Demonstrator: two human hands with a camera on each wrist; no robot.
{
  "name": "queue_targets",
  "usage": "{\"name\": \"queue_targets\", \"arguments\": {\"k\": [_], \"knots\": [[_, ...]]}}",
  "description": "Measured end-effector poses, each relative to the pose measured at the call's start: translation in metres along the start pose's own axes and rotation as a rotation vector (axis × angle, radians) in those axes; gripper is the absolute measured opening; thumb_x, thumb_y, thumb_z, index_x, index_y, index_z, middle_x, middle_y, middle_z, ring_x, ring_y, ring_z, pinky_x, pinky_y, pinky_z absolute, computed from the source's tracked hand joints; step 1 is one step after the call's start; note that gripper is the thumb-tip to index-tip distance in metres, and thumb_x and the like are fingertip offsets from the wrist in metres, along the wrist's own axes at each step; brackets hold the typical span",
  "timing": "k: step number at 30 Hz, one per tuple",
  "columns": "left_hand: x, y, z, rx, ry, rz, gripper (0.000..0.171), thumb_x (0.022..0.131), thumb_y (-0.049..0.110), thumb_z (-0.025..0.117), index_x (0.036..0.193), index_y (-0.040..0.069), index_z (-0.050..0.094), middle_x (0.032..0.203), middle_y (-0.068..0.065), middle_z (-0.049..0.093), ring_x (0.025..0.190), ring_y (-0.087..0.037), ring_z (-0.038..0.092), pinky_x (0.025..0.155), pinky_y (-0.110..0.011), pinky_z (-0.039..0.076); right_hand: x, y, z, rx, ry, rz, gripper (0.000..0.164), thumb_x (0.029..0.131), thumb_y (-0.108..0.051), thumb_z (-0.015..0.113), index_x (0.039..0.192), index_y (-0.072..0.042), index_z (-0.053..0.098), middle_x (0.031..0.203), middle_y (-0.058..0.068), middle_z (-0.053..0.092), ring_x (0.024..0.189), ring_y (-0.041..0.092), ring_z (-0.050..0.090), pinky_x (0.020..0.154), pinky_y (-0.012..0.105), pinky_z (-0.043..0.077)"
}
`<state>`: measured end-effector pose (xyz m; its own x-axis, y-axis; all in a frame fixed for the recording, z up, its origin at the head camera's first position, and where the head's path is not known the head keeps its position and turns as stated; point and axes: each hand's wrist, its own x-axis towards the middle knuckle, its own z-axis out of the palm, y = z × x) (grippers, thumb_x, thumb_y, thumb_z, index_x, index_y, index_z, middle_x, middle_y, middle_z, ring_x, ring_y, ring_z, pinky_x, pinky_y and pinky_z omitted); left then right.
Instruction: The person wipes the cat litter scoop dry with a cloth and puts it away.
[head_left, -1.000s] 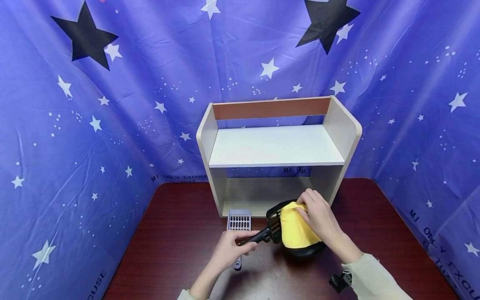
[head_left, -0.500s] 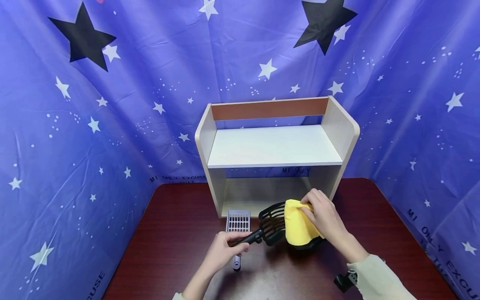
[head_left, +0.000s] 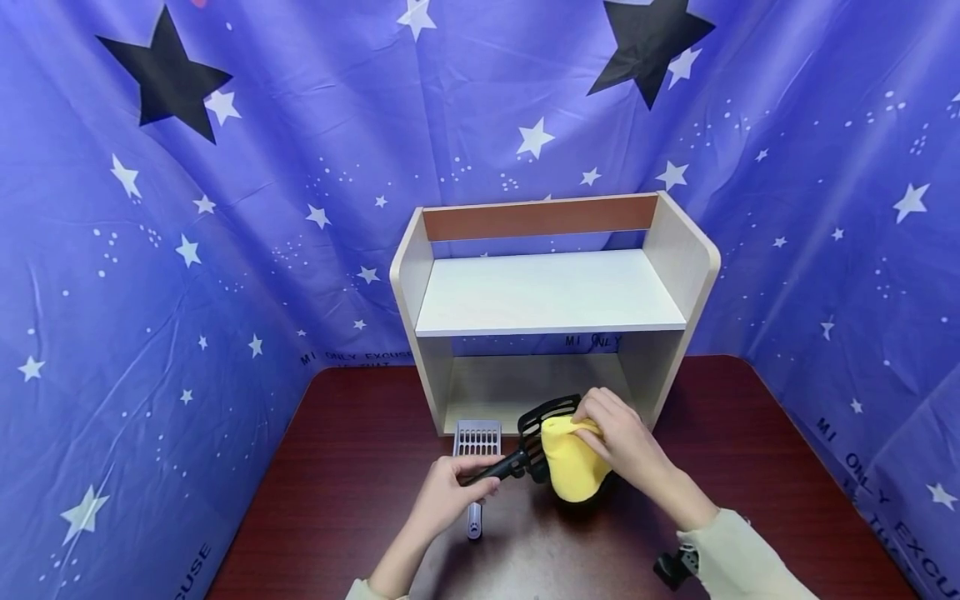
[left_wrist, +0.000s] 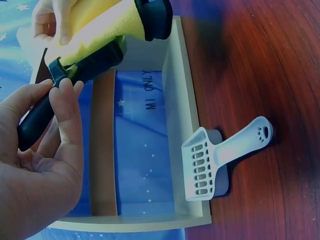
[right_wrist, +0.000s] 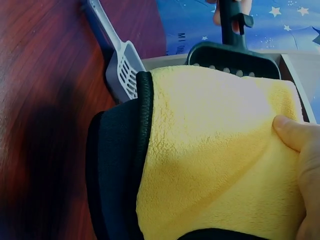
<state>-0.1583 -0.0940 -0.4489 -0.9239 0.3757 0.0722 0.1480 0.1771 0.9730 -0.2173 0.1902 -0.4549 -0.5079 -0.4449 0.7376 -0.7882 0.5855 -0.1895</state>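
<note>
My left hand point(head_left: 452, 493) grips the handle of a black slotted litter scoop point(head_left: 534, 442), its head held out to the right above the table. My right hand point(head_left: 618, 435) pinches a yellow cloth point(head_left: 573, 462) with dark edging and a dark underside, draped over the scoop's head. In the right wrist view the cloth point(right_wrist: 215, 150) hides most of the scoop point(right_wrist: 235, 57), leaving the slotted part near the handle showing. A second litter scoop point(left_wrist: 205, 162), grey with a paw print on its handle, lies on the table by the shelf, partly behind my left hand in the head view.
A pale wooden two-tier shelf point(head_left: 551, 292) stands at the back of the dark red table point(head_left: 330, 500). Blue star-patterned curtains point(head_left: 337, 125) surround the table. A small black device point(head_left: 671, 568) hangs at my right wrist.
The yellow cloth slid right along the scoop's head, then came back left with my right hand toward the handle. The left hand moved slightly left, keeping its grip; the scoop's head has tilted.
</note>
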Motion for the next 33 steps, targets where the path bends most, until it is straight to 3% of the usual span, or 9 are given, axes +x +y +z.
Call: {"name": "queue_targets", "arguments": {"k": [6, 12, 15, 26, 33], "knots": [[0.002, 0.002, 0.005, -0.002, 0.007, -0.001, 0.029, 0.083, 0.002, 0.067, 0.112, -0.002, 0.067, 0.086, -0.022, 0.070, 0.067, -0.007, 0.064, 0.063, -0.038, 0.057, 0.003, -0.005, 0.008, -0.006, -0.003, 0.004, 0.020, 0.075, -0.013, 0.074, 0.084, -0.010, 0.057, 0.086, -0.005, 0.053, 0.082, 0.009, 0.047, 0.070, 0.020, 0.040], [0.004, 0.003, 0.013, -0.001, 0.003, 0.005, 0.028, 0.083, 0.003, 0.068, 0.110, -0.001, 0.068, 0.086, -0.022, 0.070, 0.065, -0.004, 0.062, 0.058, -0.023, 0.055, 0.004, -0.009, 0.013, -0.049, 0.023, 0.029, 0.020, 0.076, -0.014, 0.075, 0.083, -0.010, 0.057, 0.084, -0.005, 0.052, 0.079, 0.009, 0.046, 0.066, 0.021, 0.040], [0.004, 0.004, 0.015, 0.001, 0.000, 0.017, 0.027, 0.083, 0.002, 0.067, 0.110, -0.001, 0.068, 0.088, -0.020, 0.070, 0.064, -0.003, 0.062, 0.057, -0.021, 0.054, 0.003, -0.010, 0.014, -0.084, 0.034, 0.069, 0.019, 0.076, -0.014, 0.075, 0.083, -0.011, 0.057, 0.082, -0.005, 0.052, 0.077, 0.009, 0.044, 0.064, 0.021, 0.038], [0.001, 0.006, 0.017, 0.043, 0.021, 0.021, 0.028, 0.083, 0.002, 0.067, 0.111, 0.002, 0.069, 0.083, -0.019, 0.071, 0.061, -0.003, 0.061, 0.057, -0.031, 0.056, -0.001, -0.005, 0.013, -0.144, 0.027, 0.193, 0.021, 0.076, -0.010, 0.076, 0.084, -0.010, 0.057, 0.084, -0.001, 0.053, 0.078, 0.014, 0.045, 0.065, 0.030, 0.043], [-0.001, 0.002, 0.015, 0.025, 0.019, 0.012, 0.028, 0.083, 0.002, 0.067, 0.111, 0.002, 0.069, 0.083, -0.022, 0.070, 0.060, -0.001, 0.059, 0.054, -0.016, 0.049, -0.005, 0.002, 0.009, -0.152, 0.057, 0.199, 0.025, 0.072, -0.006, 0.079, 0.082, -0.009, 0.056, 0.082, 0.000, 0.051, 0.078, 0.014, 0.046, 0.067, 0.030, 0.043]]}}
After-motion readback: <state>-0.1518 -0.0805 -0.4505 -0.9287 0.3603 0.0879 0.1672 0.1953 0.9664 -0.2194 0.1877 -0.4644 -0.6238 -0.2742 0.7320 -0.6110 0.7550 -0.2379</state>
